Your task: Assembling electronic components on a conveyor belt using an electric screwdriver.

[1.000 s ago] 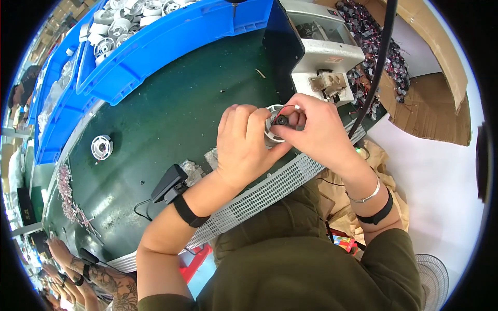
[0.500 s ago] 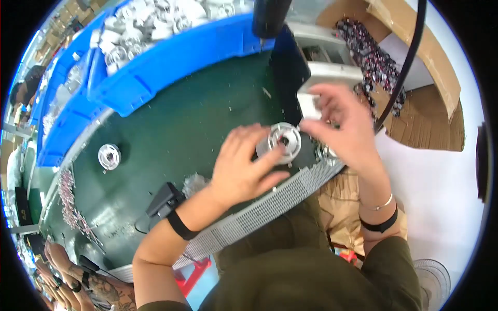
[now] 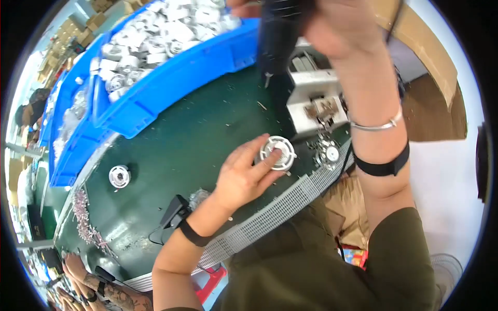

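My left hand (image 3: 244,173) is closed on a round white plastic housing (image 3: 283,164) just above the green bench mat, its thumb pressed onto the middle of the open face. Up at the top edge, my right hand (image 3: 337,31) is wrapped around a black electric screwdriver (image 3: 280,46), with fingers showing on both sides of the tool. The screwdriver's bit points down toward the mat, above and apart from the housing. A second round white housing (image 3: 120,177) lies by itself on the left of the mat.
Blue bins (image 3: 181,75) of white plastic parts line the far side. A metal fixture (image 3: 311,111) and small metal parts (image 3: 328,153) sit at the right. Screws (image 3: 85,220) are piled left, near a black clip-like device (image 3: 176,211). A co-worker's tattooed arm (image 3: 119,295) shows lower left.
My right hand has gone from beside the housing up to the screwdriver. My left hand keeps the housing, its thumb now over the centre where a dark opening showed.
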A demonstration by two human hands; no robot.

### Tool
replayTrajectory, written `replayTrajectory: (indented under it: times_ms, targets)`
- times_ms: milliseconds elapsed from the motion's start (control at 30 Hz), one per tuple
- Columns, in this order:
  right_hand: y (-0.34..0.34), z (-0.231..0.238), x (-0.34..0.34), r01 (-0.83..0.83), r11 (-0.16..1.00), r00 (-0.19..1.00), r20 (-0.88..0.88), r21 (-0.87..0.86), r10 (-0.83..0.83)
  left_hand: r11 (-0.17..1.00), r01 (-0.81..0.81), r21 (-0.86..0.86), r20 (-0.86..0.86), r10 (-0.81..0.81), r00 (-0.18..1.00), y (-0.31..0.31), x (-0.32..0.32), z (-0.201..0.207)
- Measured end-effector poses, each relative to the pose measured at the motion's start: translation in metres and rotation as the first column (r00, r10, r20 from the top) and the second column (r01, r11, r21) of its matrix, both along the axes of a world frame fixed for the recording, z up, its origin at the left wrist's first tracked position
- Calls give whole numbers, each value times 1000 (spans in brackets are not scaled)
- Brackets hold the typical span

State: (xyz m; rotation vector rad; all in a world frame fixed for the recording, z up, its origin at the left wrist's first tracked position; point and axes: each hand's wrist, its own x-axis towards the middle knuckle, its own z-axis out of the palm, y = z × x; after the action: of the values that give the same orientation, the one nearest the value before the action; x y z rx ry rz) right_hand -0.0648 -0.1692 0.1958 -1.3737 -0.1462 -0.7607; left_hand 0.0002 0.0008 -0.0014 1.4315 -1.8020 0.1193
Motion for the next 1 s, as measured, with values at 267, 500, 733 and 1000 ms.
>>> replayTrajectory:
  times_ms: [267, 500, 733, 1000]
  targets:
    - [10, -58, -90, 579, 815, 814, -59, 26, -577, 1000, -11, 7, -19, 11, 1000, -5, 1, -3]
    - [3, -87, -104, 615, 781, 788, -73, 110, -611, 1000, -1, 7, -6, 1, 1000, -3, -1, -6]
    - [5, -95, -102, 624, 771, 781, -73, 130, -620, 999, 21, -25, -34, -21, 999, -5, 1, -11]
    - [-9, -108, -124, 346, 930, 933, -63, -122, -356, 1000, 5, -16, -33, -5, 999, -4, 1, -9]
